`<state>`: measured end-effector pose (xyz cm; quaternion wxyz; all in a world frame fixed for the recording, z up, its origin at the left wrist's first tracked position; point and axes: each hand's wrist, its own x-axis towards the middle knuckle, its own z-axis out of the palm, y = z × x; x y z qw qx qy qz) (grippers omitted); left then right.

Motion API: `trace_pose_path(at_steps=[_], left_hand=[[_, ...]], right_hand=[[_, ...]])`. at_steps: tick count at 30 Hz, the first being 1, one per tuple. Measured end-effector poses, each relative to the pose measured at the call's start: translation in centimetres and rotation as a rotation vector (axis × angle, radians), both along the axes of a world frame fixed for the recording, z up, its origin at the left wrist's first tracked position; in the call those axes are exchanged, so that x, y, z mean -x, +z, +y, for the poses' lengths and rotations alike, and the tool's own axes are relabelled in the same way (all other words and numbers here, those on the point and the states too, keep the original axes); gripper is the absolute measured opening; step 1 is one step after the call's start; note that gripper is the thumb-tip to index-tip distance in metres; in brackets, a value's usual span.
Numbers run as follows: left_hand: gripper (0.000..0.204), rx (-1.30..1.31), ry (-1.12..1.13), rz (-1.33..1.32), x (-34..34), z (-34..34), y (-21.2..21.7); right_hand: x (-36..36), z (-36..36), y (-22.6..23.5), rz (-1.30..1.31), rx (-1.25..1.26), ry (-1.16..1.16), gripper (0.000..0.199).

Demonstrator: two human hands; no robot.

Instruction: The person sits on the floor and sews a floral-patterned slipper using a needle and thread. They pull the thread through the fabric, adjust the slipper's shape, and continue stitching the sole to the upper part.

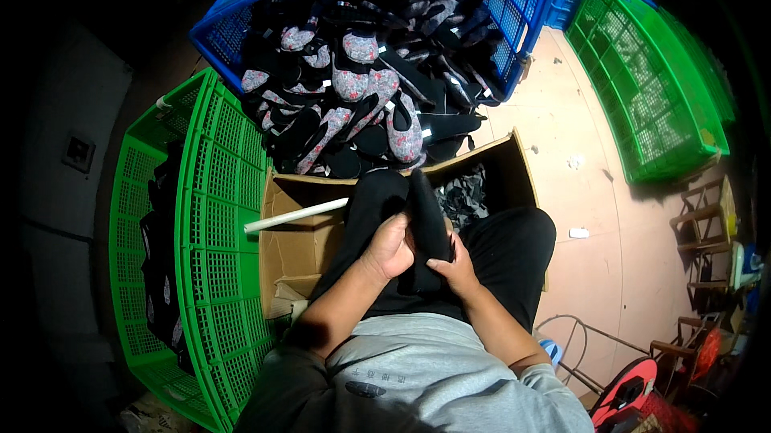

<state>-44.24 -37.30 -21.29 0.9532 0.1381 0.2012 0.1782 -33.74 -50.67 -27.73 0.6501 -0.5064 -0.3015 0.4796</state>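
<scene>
A black shoe [428,220] is held upright over my lap, its long narrow end pointing away from me. My left hand [391,248] is closed against the shoe's left side, most of its fingers hidden behind it. On the right side my right hand [454,266] grips the lower part, with the thumb lying across the black surface. The pile of flowered grey and black cloth shoes [353,83] lies just beyond my knees, spilling from a blue crate [217,35].
An open cardboard box [277,252] stands around my legs, with dark scraps [462,200] inside and a white tube [297,214] across its left part. A green crate [229,272] is at left; another green crate [642,79] is far right. Small wooden stools [707,216] stand at right.
</scene>
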Motion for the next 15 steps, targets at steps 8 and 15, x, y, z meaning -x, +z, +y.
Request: trace_pose_path(at_steps=[8, 15], left_hand=[[0.026, -1.227, 0.094, 0.699, 0.9, 0.9, -0.7], [0.036, -1.488, -0.118, 0.939, 0.6, -0.8, -1.1]], right_hand=[[-0.6, -0.6, -2.2, 0.772, 0.15, -0.081, 0.061], [-0.6, -0.6, -2.4, 0.844, 0.147, -0.035, 0.066]])
